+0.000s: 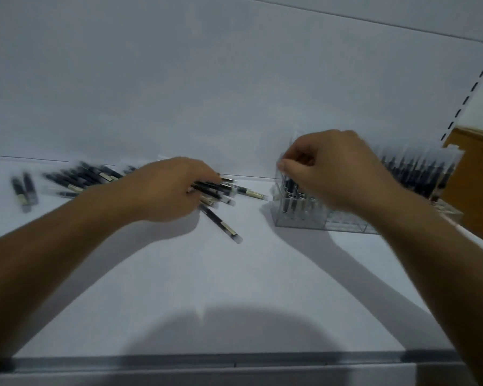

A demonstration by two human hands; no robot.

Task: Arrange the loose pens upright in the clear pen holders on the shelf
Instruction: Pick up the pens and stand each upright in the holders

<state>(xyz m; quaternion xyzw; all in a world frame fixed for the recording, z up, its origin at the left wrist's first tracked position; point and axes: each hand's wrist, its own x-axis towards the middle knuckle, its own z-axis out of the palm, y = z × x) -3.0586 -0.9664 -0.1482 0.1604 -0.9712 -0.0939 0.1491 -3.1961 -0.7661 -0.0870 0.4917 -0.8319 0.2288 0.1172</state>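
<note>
Dark pens with clear caps lie loose on the white shelf (pixel 234 288). My left hand (pixel 168 188) grips a bundle of several pens (pixel 221 189) near the back of the shelf. One single pen (pixel 221 222) lies just in front of that hand. My right hand (pixel 329 168) is above the clear pen holder (pixel 296 218), with fingertips pinching the top of a pen that stands in it. A few pens stand upright in the holder. A heap of loose pens (pixel 78 176) lies behind my left forearm.
Two pens (pixel 24 190) lie apart at the far left. A second clear holder (pixel 418 171) full of upright pens stands at the right, beside a brown wooden panel (pixel 477 185). The white back wall rises behind, and the shelf's grey front rail (pixel 234 360) runs below.
</note>
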